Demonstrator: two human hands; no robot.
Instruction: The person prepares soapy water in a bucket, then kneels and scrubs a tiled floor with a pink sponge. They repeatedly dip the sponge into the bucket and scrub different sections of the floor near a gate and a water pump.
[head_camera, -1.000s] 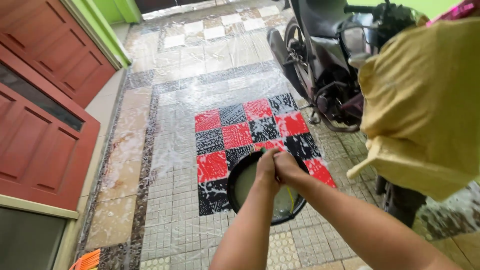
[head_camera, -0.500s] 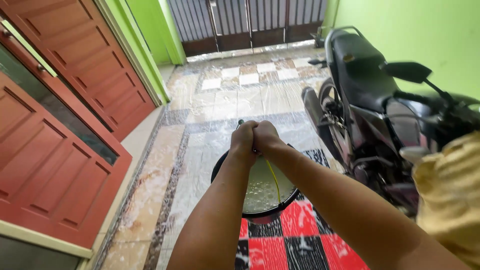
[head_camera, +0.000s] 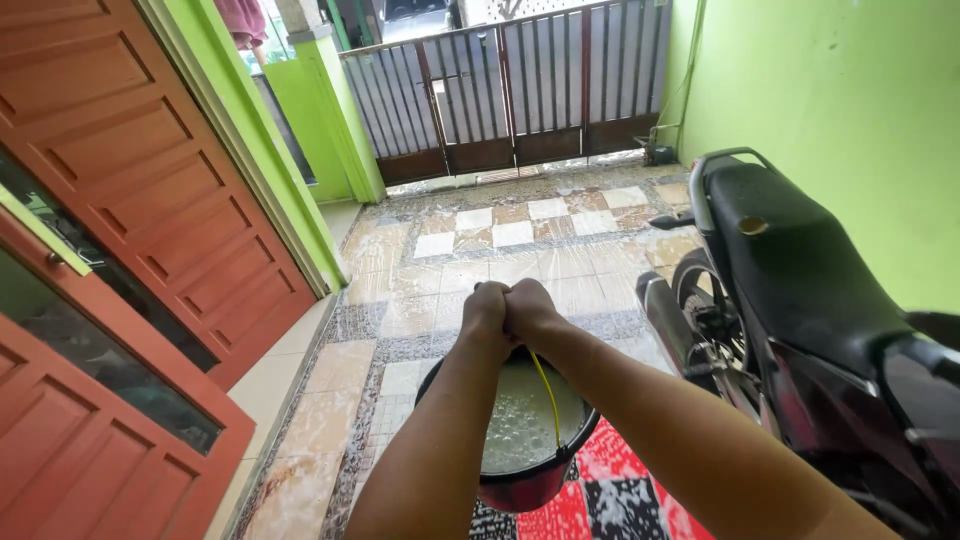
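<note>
A black bucket (head_camera: 528, 487) full of foamy, soapy water hangs in front of me above the wet floor. My left hand (head_camera: 484, 308) and my right hand (head_camera: 530, 308) are clenched side by side on its handle, just over the rim. A thin yellow strand (head_camera: 547, 392) runs from my hands down into the water. Below the bucket lies a red and black checkered mat (head_camera: 610, 505), wet and foamy.
A black motorcycle (head_camera: 800, 310) stands close on the right by the green wall (head_camera: 830, 120). Red wooden doors (head_camera: 120, 250) line the left side. The tiled floor (head_camera: 480, 250) is wet and soapy up to a slatted metal gate (head_camera: 520, 90) at the far end.
The view has tilted up from the floor toward the gate. The bucket has risen off the mat with both hands on its handle, and a yellow cloth has left view.
</note>
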